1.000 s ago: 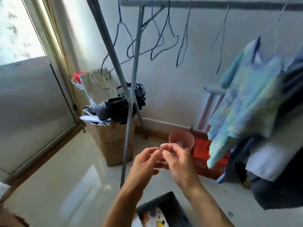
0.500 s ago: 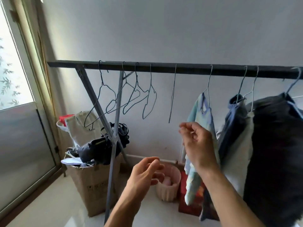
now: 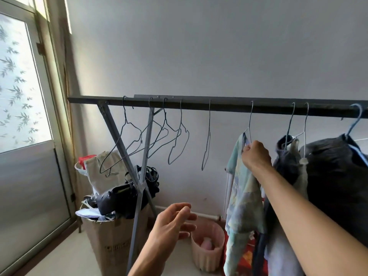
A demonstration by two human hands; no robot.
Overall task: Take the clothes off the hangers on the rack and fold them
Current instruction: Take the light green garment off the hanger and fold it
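1. Right hand (image 3: 256,156) is reaching up to the rack. Its fingers are curling tight round the neck of a pale blue-green patterned shirt (image 3: 246,196), just under the hook of the shirt's wire hanger (image 3: 250,120).
2. The shirt is hanging from the dark rack bar (image 3: 219,105), right of centre, and draping straight down.
3. Left hand (image 3: 173,222) is hovering low at mid-frame. Its fingers are lying loosely spread and holding nothing.
4. Five empty wire hangers (image 3: 175,136) are hanging along the left stretch of the bar. Four are clustering near the rack's crossed legs, and one is hanging alone between them and the shirt.
5. Right of the shirt, a blue garment (image 3: 285,154), a pale garment (image 3: 300,172) and a large dark garment (image 3: 334,176) are hanging close together on hangers.
6. Under the bar's left end, a cardboard box (image 3: 111,244) is carrying a dark bag (image 3: 127,194) on top.
7. A pink ribbed bin (image 3: 207,257) is standing on the floor between the box and the shirt.
8. A frosted leaf-patterned pane (image 3: 22,86) is glowing at far left.
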